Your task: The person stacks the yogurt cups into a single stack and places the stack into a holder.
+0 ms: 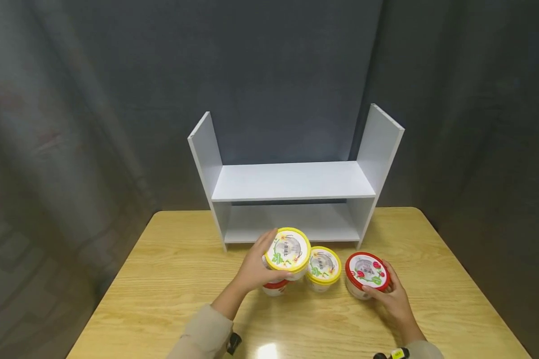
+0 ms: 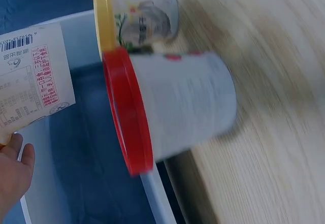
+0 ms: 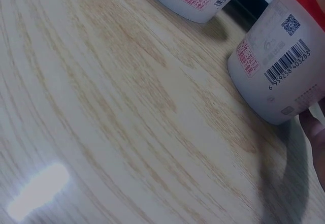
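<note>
My left hand grips a white tub with a yellow lid, thumb and fingers around its sides. In the left wrist view this held tub is up off the table, its barcode label showing. Under it in the head view, partly hidden, stands a tub with a red lid. A second yellow-lidded tub stands just right of these. Farther right, my right hand holds another red-lidded tub by its sides. That tub's barcode side faces the right wrist camera.
A white two-level shelf with tall side panels stands at the back of the wooden table, behind the tubs. Dark grey curtains hang behind and on both sides. Light glares off the table's front.
</note>
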A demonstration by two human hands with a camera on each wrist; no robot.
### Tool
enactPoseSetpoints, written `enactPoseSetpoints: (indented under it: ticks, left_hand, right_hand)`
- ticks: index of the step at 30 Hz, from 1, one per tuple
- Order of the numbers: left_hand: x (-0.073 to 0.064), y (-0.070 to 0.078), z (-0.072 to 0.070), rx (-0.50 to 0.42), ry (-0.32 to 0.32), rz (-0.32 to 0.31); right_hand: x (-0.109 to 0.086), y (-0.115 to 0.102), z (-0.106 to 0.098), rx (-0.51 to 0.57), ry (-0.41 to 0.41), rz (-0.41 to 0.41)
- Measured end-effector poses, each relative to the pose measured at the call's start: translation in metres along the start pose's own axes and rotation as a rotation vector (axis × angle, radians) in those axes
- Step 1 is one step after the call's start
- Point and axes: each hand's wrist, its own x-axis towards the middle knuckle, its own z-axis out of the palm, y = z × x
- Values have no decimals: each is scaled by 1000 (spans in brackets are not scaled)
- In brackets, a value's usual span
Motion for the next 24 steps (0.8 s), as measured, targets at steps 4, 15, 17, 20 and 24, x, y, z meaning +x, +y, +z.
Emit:
enactPoseSetpoints:
  ticks: [4, 15, 17, 20, 24]
  left_hand:
    - [8, 4, 13, -25, -30, 29]
    - [34, 26, 50, -43, -123, 45]
    - [39, 28, 58, -57, -136, 32]
    - [46, 32, 66, -58, -153, 18]
    - [56, 37, 75, -5, -171, 14]
  right_hand:
    - [0, -1, 0, -8, -5, 10]
    - [2, -2, -1, -53, 3, 44]
    - [2, -2, -1, -46, 3, 60]
    - [2, -3, -1, -43, -15, 63]
    - [3, -5, -1, -40, -37, 40]
